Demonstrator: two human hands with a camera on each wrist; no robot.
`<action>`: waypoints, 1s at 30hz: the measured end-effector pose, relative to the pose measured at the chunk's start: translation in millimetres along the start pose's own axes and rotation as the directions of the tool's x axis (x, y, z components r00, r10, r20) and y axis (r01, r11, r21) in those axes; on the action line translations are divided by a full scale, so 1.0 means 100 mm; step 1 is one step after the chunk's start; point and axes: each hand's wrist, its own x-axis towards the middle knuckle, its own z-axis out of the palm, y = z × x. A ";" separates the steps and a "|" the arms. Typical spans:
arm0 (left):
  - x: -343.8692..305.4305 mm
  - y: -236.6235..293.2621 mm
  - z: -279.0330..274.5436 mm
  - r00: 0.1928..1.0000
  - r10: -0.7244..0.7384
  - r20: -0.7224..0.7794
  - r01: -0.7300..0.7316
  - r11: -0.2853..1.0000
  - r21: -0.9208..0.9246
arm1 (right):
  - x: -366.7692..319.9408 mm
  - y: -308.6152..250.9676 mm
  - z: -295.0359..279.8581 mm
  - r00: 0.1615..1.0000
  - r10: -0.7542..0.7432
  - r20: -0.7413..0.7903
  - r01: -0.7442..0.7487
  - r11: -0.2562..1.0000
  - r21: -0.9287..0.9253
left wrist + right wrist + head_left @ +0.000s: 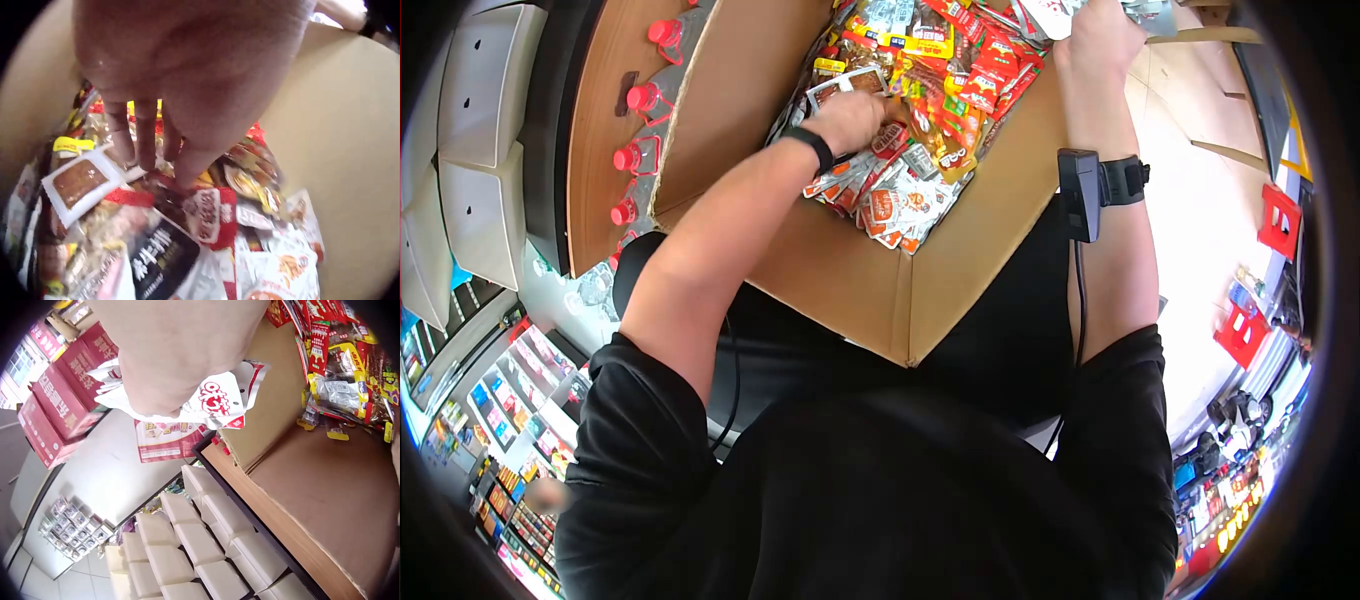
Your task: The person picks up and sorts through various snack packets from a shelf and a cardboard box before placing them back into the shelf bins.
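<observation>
My left hand reaches down into a cardboard box of mixed snack packets. Its fingers point downward in the left wrist view, their tips right at the packets, beside a white-edged clear packet with a brown snack inside. Close below the thumb lies a red and white packet, with a black packet next to it. My right hand, past the box's right wall, grips several white snack packets with red lettering; the palm side is hidden.
Red snack packets and orange-and-white packets fill parts of the box. Bottles with red caps line its left side on a wooden surface. Cream bins stand beyond, and red cartons appear in the right wrist view.
</observation>
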 end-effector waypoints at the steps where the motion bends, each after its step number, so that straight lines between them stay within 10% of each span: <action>1: 0.05 -0.12 -0.01 0.998 -0.015 -0.057 0.014 1.000 -0.012 | -0.02 0.00 0.04 1.000 0.002 0.001 -0.002 1.000 0.002; 10: -0.16 -0.22 -0.13 0.951 -0.144 0.274 0.083 0.971 0.223 | -0.17 -0.07 0.21 0.987 -0.155 -0.051 0.152 0.987 -0.050; 15: -0.32 -0.16 -0.06 0.872 -0.320 0.369 0.208 0.927 0.312 | -0.12 -0.07 0.10 0.998 0.058 0.016 -0.057 0.997 -0.055; 22: -0.20 -0.58 -0.25 0.947 -0.318 0.037 0.311 0.942 0.127 | -0.04 -0.04 0.07 0.996 0.094 -0.011 -0.094 0.995 -0.036; 30: -0.18 -0.89 -0.26 0.833 -0.488 0.261 0.509 0.860 -0.017 | -0.05 -0.04 0.10 0.995 -0.084 -0.048 0.080 0.994 -0.070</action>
